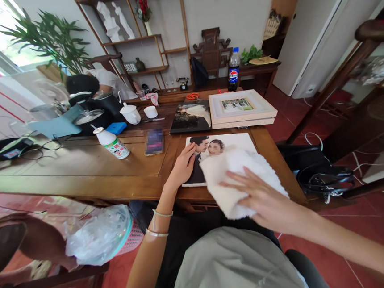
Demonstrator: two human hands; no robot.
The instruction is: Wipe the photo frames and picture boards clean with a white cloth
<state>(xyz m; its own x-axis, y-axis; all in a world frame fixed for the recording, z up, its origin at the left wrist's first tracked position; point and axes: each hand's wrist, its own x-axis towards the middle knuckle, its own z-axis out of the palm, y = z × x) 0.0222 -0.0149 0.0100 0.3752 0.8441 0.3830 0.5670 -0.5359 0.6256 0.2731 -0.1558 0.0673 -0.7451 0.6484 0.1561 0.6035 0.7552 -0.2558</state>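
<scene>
A large photo print (232, 141) of a couple lies flat at the near edge of the wooden table (90, 171). My left hand (182, 166) rests on its left edge with fingers stretched out, holding it down. My right hand (263, 197) lies flat, fingers spread, pressing a white fluffy cloth (230, 172) onto the lower part of the print. The cloth hides most of the print's lower right.
Behind the print lie a dark photo (191, 116) and a stack of white frames (241, 107). A phone (154, 142), a tipped white bottle (111, 143), teaware (130, 113) and a Pepsi bottle (233, 69) stand on the table. A lined bin (102, 234) sits at left, a black bag (318, 173) at right.
</scene>
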